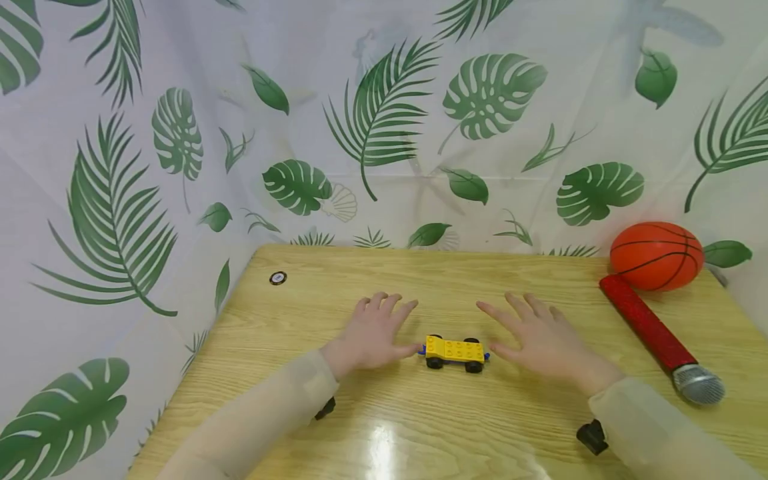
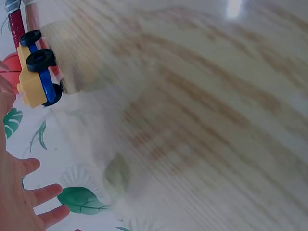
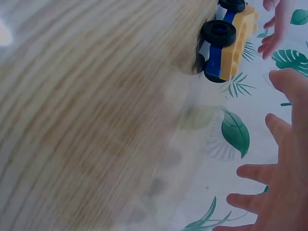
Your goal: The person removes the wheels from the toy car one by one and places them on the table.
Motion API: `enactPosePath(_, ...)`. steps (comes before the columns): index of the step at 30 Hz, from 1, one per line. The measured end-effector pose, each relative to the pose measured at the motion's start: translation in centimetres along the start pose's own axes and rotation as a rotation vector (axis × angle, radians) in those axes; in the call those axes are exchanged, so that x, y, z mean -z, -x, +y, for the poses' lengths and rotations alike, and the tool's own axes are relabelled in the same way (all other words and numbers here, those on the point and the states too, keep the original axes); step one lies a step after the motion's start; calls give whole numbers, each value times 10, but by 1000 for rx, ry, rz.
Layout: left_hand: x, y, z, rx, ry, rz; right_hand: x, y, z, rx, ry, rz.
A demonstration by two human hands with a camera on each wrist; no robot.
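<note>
A small yellow toy car base point(image 1: 456, 349), studded like a building brick, stands on its black wheels on the wooden table. Its blue underside and hitch ends show in both wrist views, where the car base point(image 2: 37, 72) appears at the upper left and the car base point(image 3: 226, 43) at the upper right. My left hand point(image 1: 375, 333) is just left of it, fingers spread and thumb close to its left end. On the other side my right hand point(image 1: 540, 337) spreads its fingers, thumb near the right end. Neither hand holds anything.
A red-handled microphone point(image 1: 651, 327) lies at the right, its silver head toward me. Behind it an orange basketball-patterned ball point(image 1: 657, 257) sits at the table's back right. A small round black-and-white disc point(image 1: 278, 278) lies at the back left. Leaf-printed cloth point(image 1: 384, 133) hangs behind the table point(image 1: 456, 427).
</note>
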State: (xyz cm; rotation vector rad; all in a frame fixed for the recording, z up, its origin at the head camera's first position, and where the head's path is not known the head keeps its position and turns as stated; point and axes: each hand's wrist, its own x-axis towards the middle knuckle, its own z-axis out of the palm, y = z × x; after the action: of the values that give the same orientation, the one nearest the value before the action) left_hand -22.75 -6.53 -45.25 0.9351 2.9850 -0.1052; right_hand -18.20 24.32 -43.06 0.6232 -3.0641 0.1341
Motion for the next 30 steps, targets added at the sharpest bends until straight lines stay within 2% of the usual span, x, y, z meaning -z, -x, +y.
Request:
enactPosePath(5, 0, -1, 8, -49, -51, -35, -4, -1, -4, 31, 0, -11)
enactPosePath(12, -2, -3, 15, -107, -96, -44, -15, -3, -6, 83, 5, -18)
enactPosePath(23, -5, -2, 16, -167, -140, -47, -26, -5, -4, 154, -47, -74)
enactPosePath(30, -8, -4, 17, -200, -135, -28, -33, -8, -2, 271, -127, -92)
